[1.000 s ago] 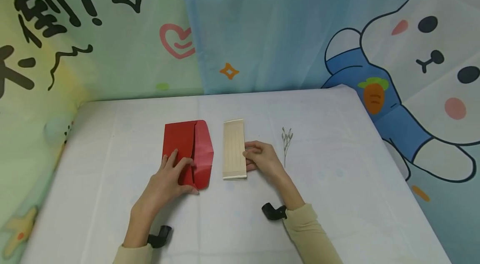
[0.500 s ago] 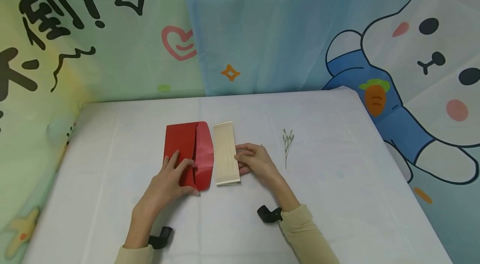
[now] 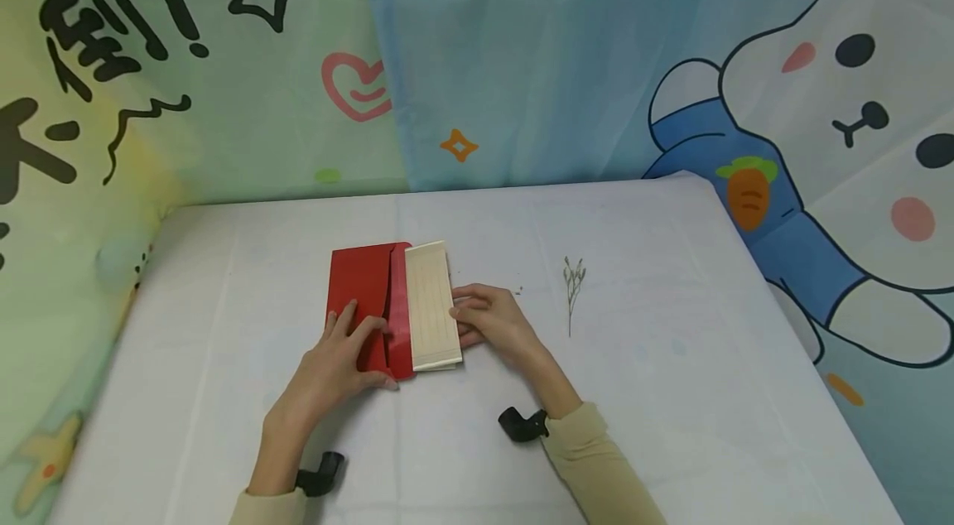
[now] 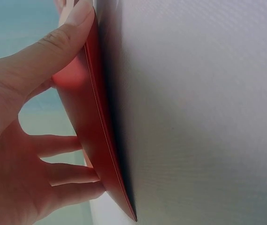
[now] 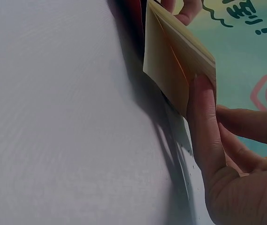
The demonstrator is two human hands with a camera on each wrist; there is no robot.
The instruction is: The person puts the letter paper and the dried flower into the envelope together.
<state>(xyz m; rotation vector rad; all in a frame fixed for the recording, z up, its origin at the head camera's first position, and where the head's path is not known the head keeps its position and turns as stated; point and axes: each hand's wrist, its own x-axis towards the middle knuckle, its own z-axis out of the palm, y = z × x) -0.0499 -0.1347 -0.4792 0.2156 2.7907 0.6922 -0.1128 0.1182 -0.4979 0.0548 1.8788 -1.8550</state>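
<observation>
A red envelope (image 3: 359, 281) lies on the white-covered table with its flap (image 3: 401, 326) spread to the right and a dark slit along its mouth. My left hand (image 3: 331, 359) rests on it, fingers spread across the front and thumb at the near edge. In the left wrist view, fairly straight fingers (image 4: 72, 173) touch the red paper. My right hand (image 3: 495, 322) pinches a folded cream card (image 3: 432, 310) by its right edge between thumb and fingers. That card overlaps the flap and tilts slightly. From the right wrist, several layers of the card (image 5: 168, 51) show.
A small dried flower sprig (image 3: 573, 293) lies on the table to the right of the card. Tiny crumbs (image 3: 519, 290) lie near the right hand. A printed cloth backdrop (image 3: 514, 53) stands along the table's far edge.
My right hand has moved left with the cream card, from beside the envelope onto its flap, and the card has tilted slightly. The left hand has stayed on the envelope.
</observation>
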